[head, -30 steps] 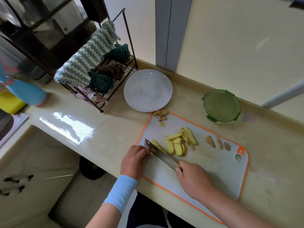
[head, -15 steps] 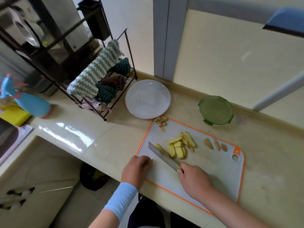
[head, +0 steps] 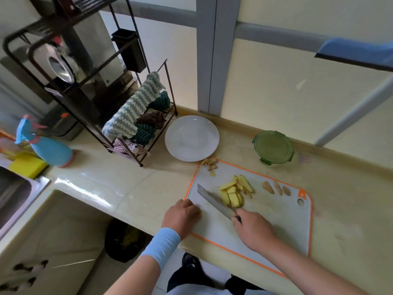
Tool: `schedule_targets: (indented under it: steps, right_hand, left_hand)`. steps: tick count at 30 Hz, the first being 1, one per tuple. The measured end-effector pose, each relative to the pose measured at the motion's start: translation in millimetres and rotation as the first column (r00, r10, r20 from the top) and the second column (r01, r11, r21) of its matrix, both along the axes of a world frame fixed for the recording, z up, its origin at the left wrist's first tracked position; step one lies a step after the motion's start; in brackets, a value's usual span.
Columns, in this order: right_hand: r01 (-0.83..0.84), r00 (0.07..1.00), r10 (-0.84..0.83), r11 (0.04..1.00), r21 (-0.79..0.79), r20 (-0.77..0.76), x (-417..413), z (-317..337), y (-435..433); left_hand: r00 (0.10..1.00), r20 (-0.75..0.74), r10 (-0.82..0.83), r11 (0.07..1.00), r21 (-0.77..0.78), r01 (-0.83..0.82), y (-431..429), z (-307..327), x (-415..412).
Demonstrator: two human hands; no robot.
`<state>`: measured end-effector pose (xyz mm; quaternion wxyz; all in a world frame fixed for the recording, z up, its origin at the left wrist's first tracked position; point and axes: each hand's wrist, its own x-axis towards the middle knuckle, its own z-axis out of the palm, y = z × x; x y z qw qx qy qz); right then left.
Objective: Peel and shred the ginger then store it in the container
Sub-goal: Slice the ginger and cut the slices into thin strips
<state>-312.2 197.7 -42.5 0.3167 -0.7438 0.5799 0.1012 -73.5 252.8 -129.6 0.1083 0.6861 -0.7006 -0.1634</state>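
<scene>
Yellow peeled ginger slices [head: 232, 194] lie in a pile on the white, orange-rimmed cutting board [head: 265, 226]. My right hand [head: 253, 229] grips the handle of a knife [head: 212, 201]; its blade lies flat-angled against the left side of the pile. My left hand [head: 182, 213] rests on the board's left edge, fingers loosely curled, holding nothing I can see, a little apart from the blade. Three brownish ginger bits [head: 274, 188] lie right of the pile. Peel scraps [head: 210, 163] sit at the board's far left corner. A green lidded container [head: 273, 147] stands behind the board.
A white plate [head: 191, 138] sits behind the board's left corner. A wire rack with cloths [head: 138, 120] stands left of it. A blue spray bottle [head: 49, 145], yellow sponge [head: 27, 165] and sink [head: 12, 194] are at far left. A dark bin [head: 125, 239] is under the counter.
My left hand has drawn back from the blade and the slice it steadied to the board's left edge. The knife has shifted right, up against the pile. The view has tilted upward.
</scene>
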Motion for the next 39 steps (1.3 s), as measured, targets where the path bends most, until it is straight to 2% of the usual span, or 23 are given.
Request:
schedule_targets:
  steps: [4,9,11,14,17,22,27,29,34,39]
  right_hand:
    - [0.097,0.995,-0.096,0.994,-0.048,0.025,-5.5,6.6,-10.5]
    - [0.123,0.992,-0.12,0.988,-0.096,0.032,-8.6,17.2,-23.6]
    - [0.121,0.993,-0.119,0.987,-0.106,0.027,-7.1,17.7,-23.1]
    - [0.135,0.991,-0.135,0.986,-0.098,0.011,-6.1,16.3,-19.1]
    - [0.131,0.991,-0.131,0.987,-0.089,0.002,-4.7,13.2,-14.4]
    - [0.105,0.994,-0.103,0.992,-0.072,0.026,0.0,6.6,-3.6]
    - [0.064,0.998,-0.062,0.996,-0.058,0.031,1.0,-2.4,7.4]
    - [0.056,0.997,-0.053,0.997,-0.057,0.051,0.4,-4.8,10.8]
    - [-0.023,0.998,0.029,0.996,-0.085,0.062,0.9,-15.7,20.9]
    - [-0.083,0.992,0.093,0.99,-0.11,0.082,1.6,-24.9,25.8]
  left_hand:
    - [0.999,0.036,-0.026,1.0,-0.002,0.026,-3.9,-1.0,0.9]
    - [0.998,0.062,0.027,0.999,-0.021,-0.025,-12.9,0.4,-3.4]
    - [0.999,0.028,-0.046,0.999,-0.012,0.047,-16.0,-4.5,-0.4]
    - [0.97,0.045,-0.237,0.971,-0.013,0.238,-16.7,-5.7,13.2]
    - [0.954,0.058,-0.293,0.956,-0.016,0.294,-17.8,4.4,22.0]
    - [0.991,0.092,-0.093,0.995,-0.02,0.095,-19.1,1.2,10.5]
    - [0.996,0.085,-0.008,0.999,-0.036,0.011,-17.5,-1.3,-6.3]
    - [0.999,0.03,-0.012,0.997,-0.071,0.014,-13.0,-5.9,-1.8]
    - [0.982,-0.049,-0.183,0.966,-0.197,0.17,-1.2,-15.5,13.3]
    - [0.99,-0.091,-0.11,0.969,-0.233,0.086,-2.9,-19.1,-8.4]
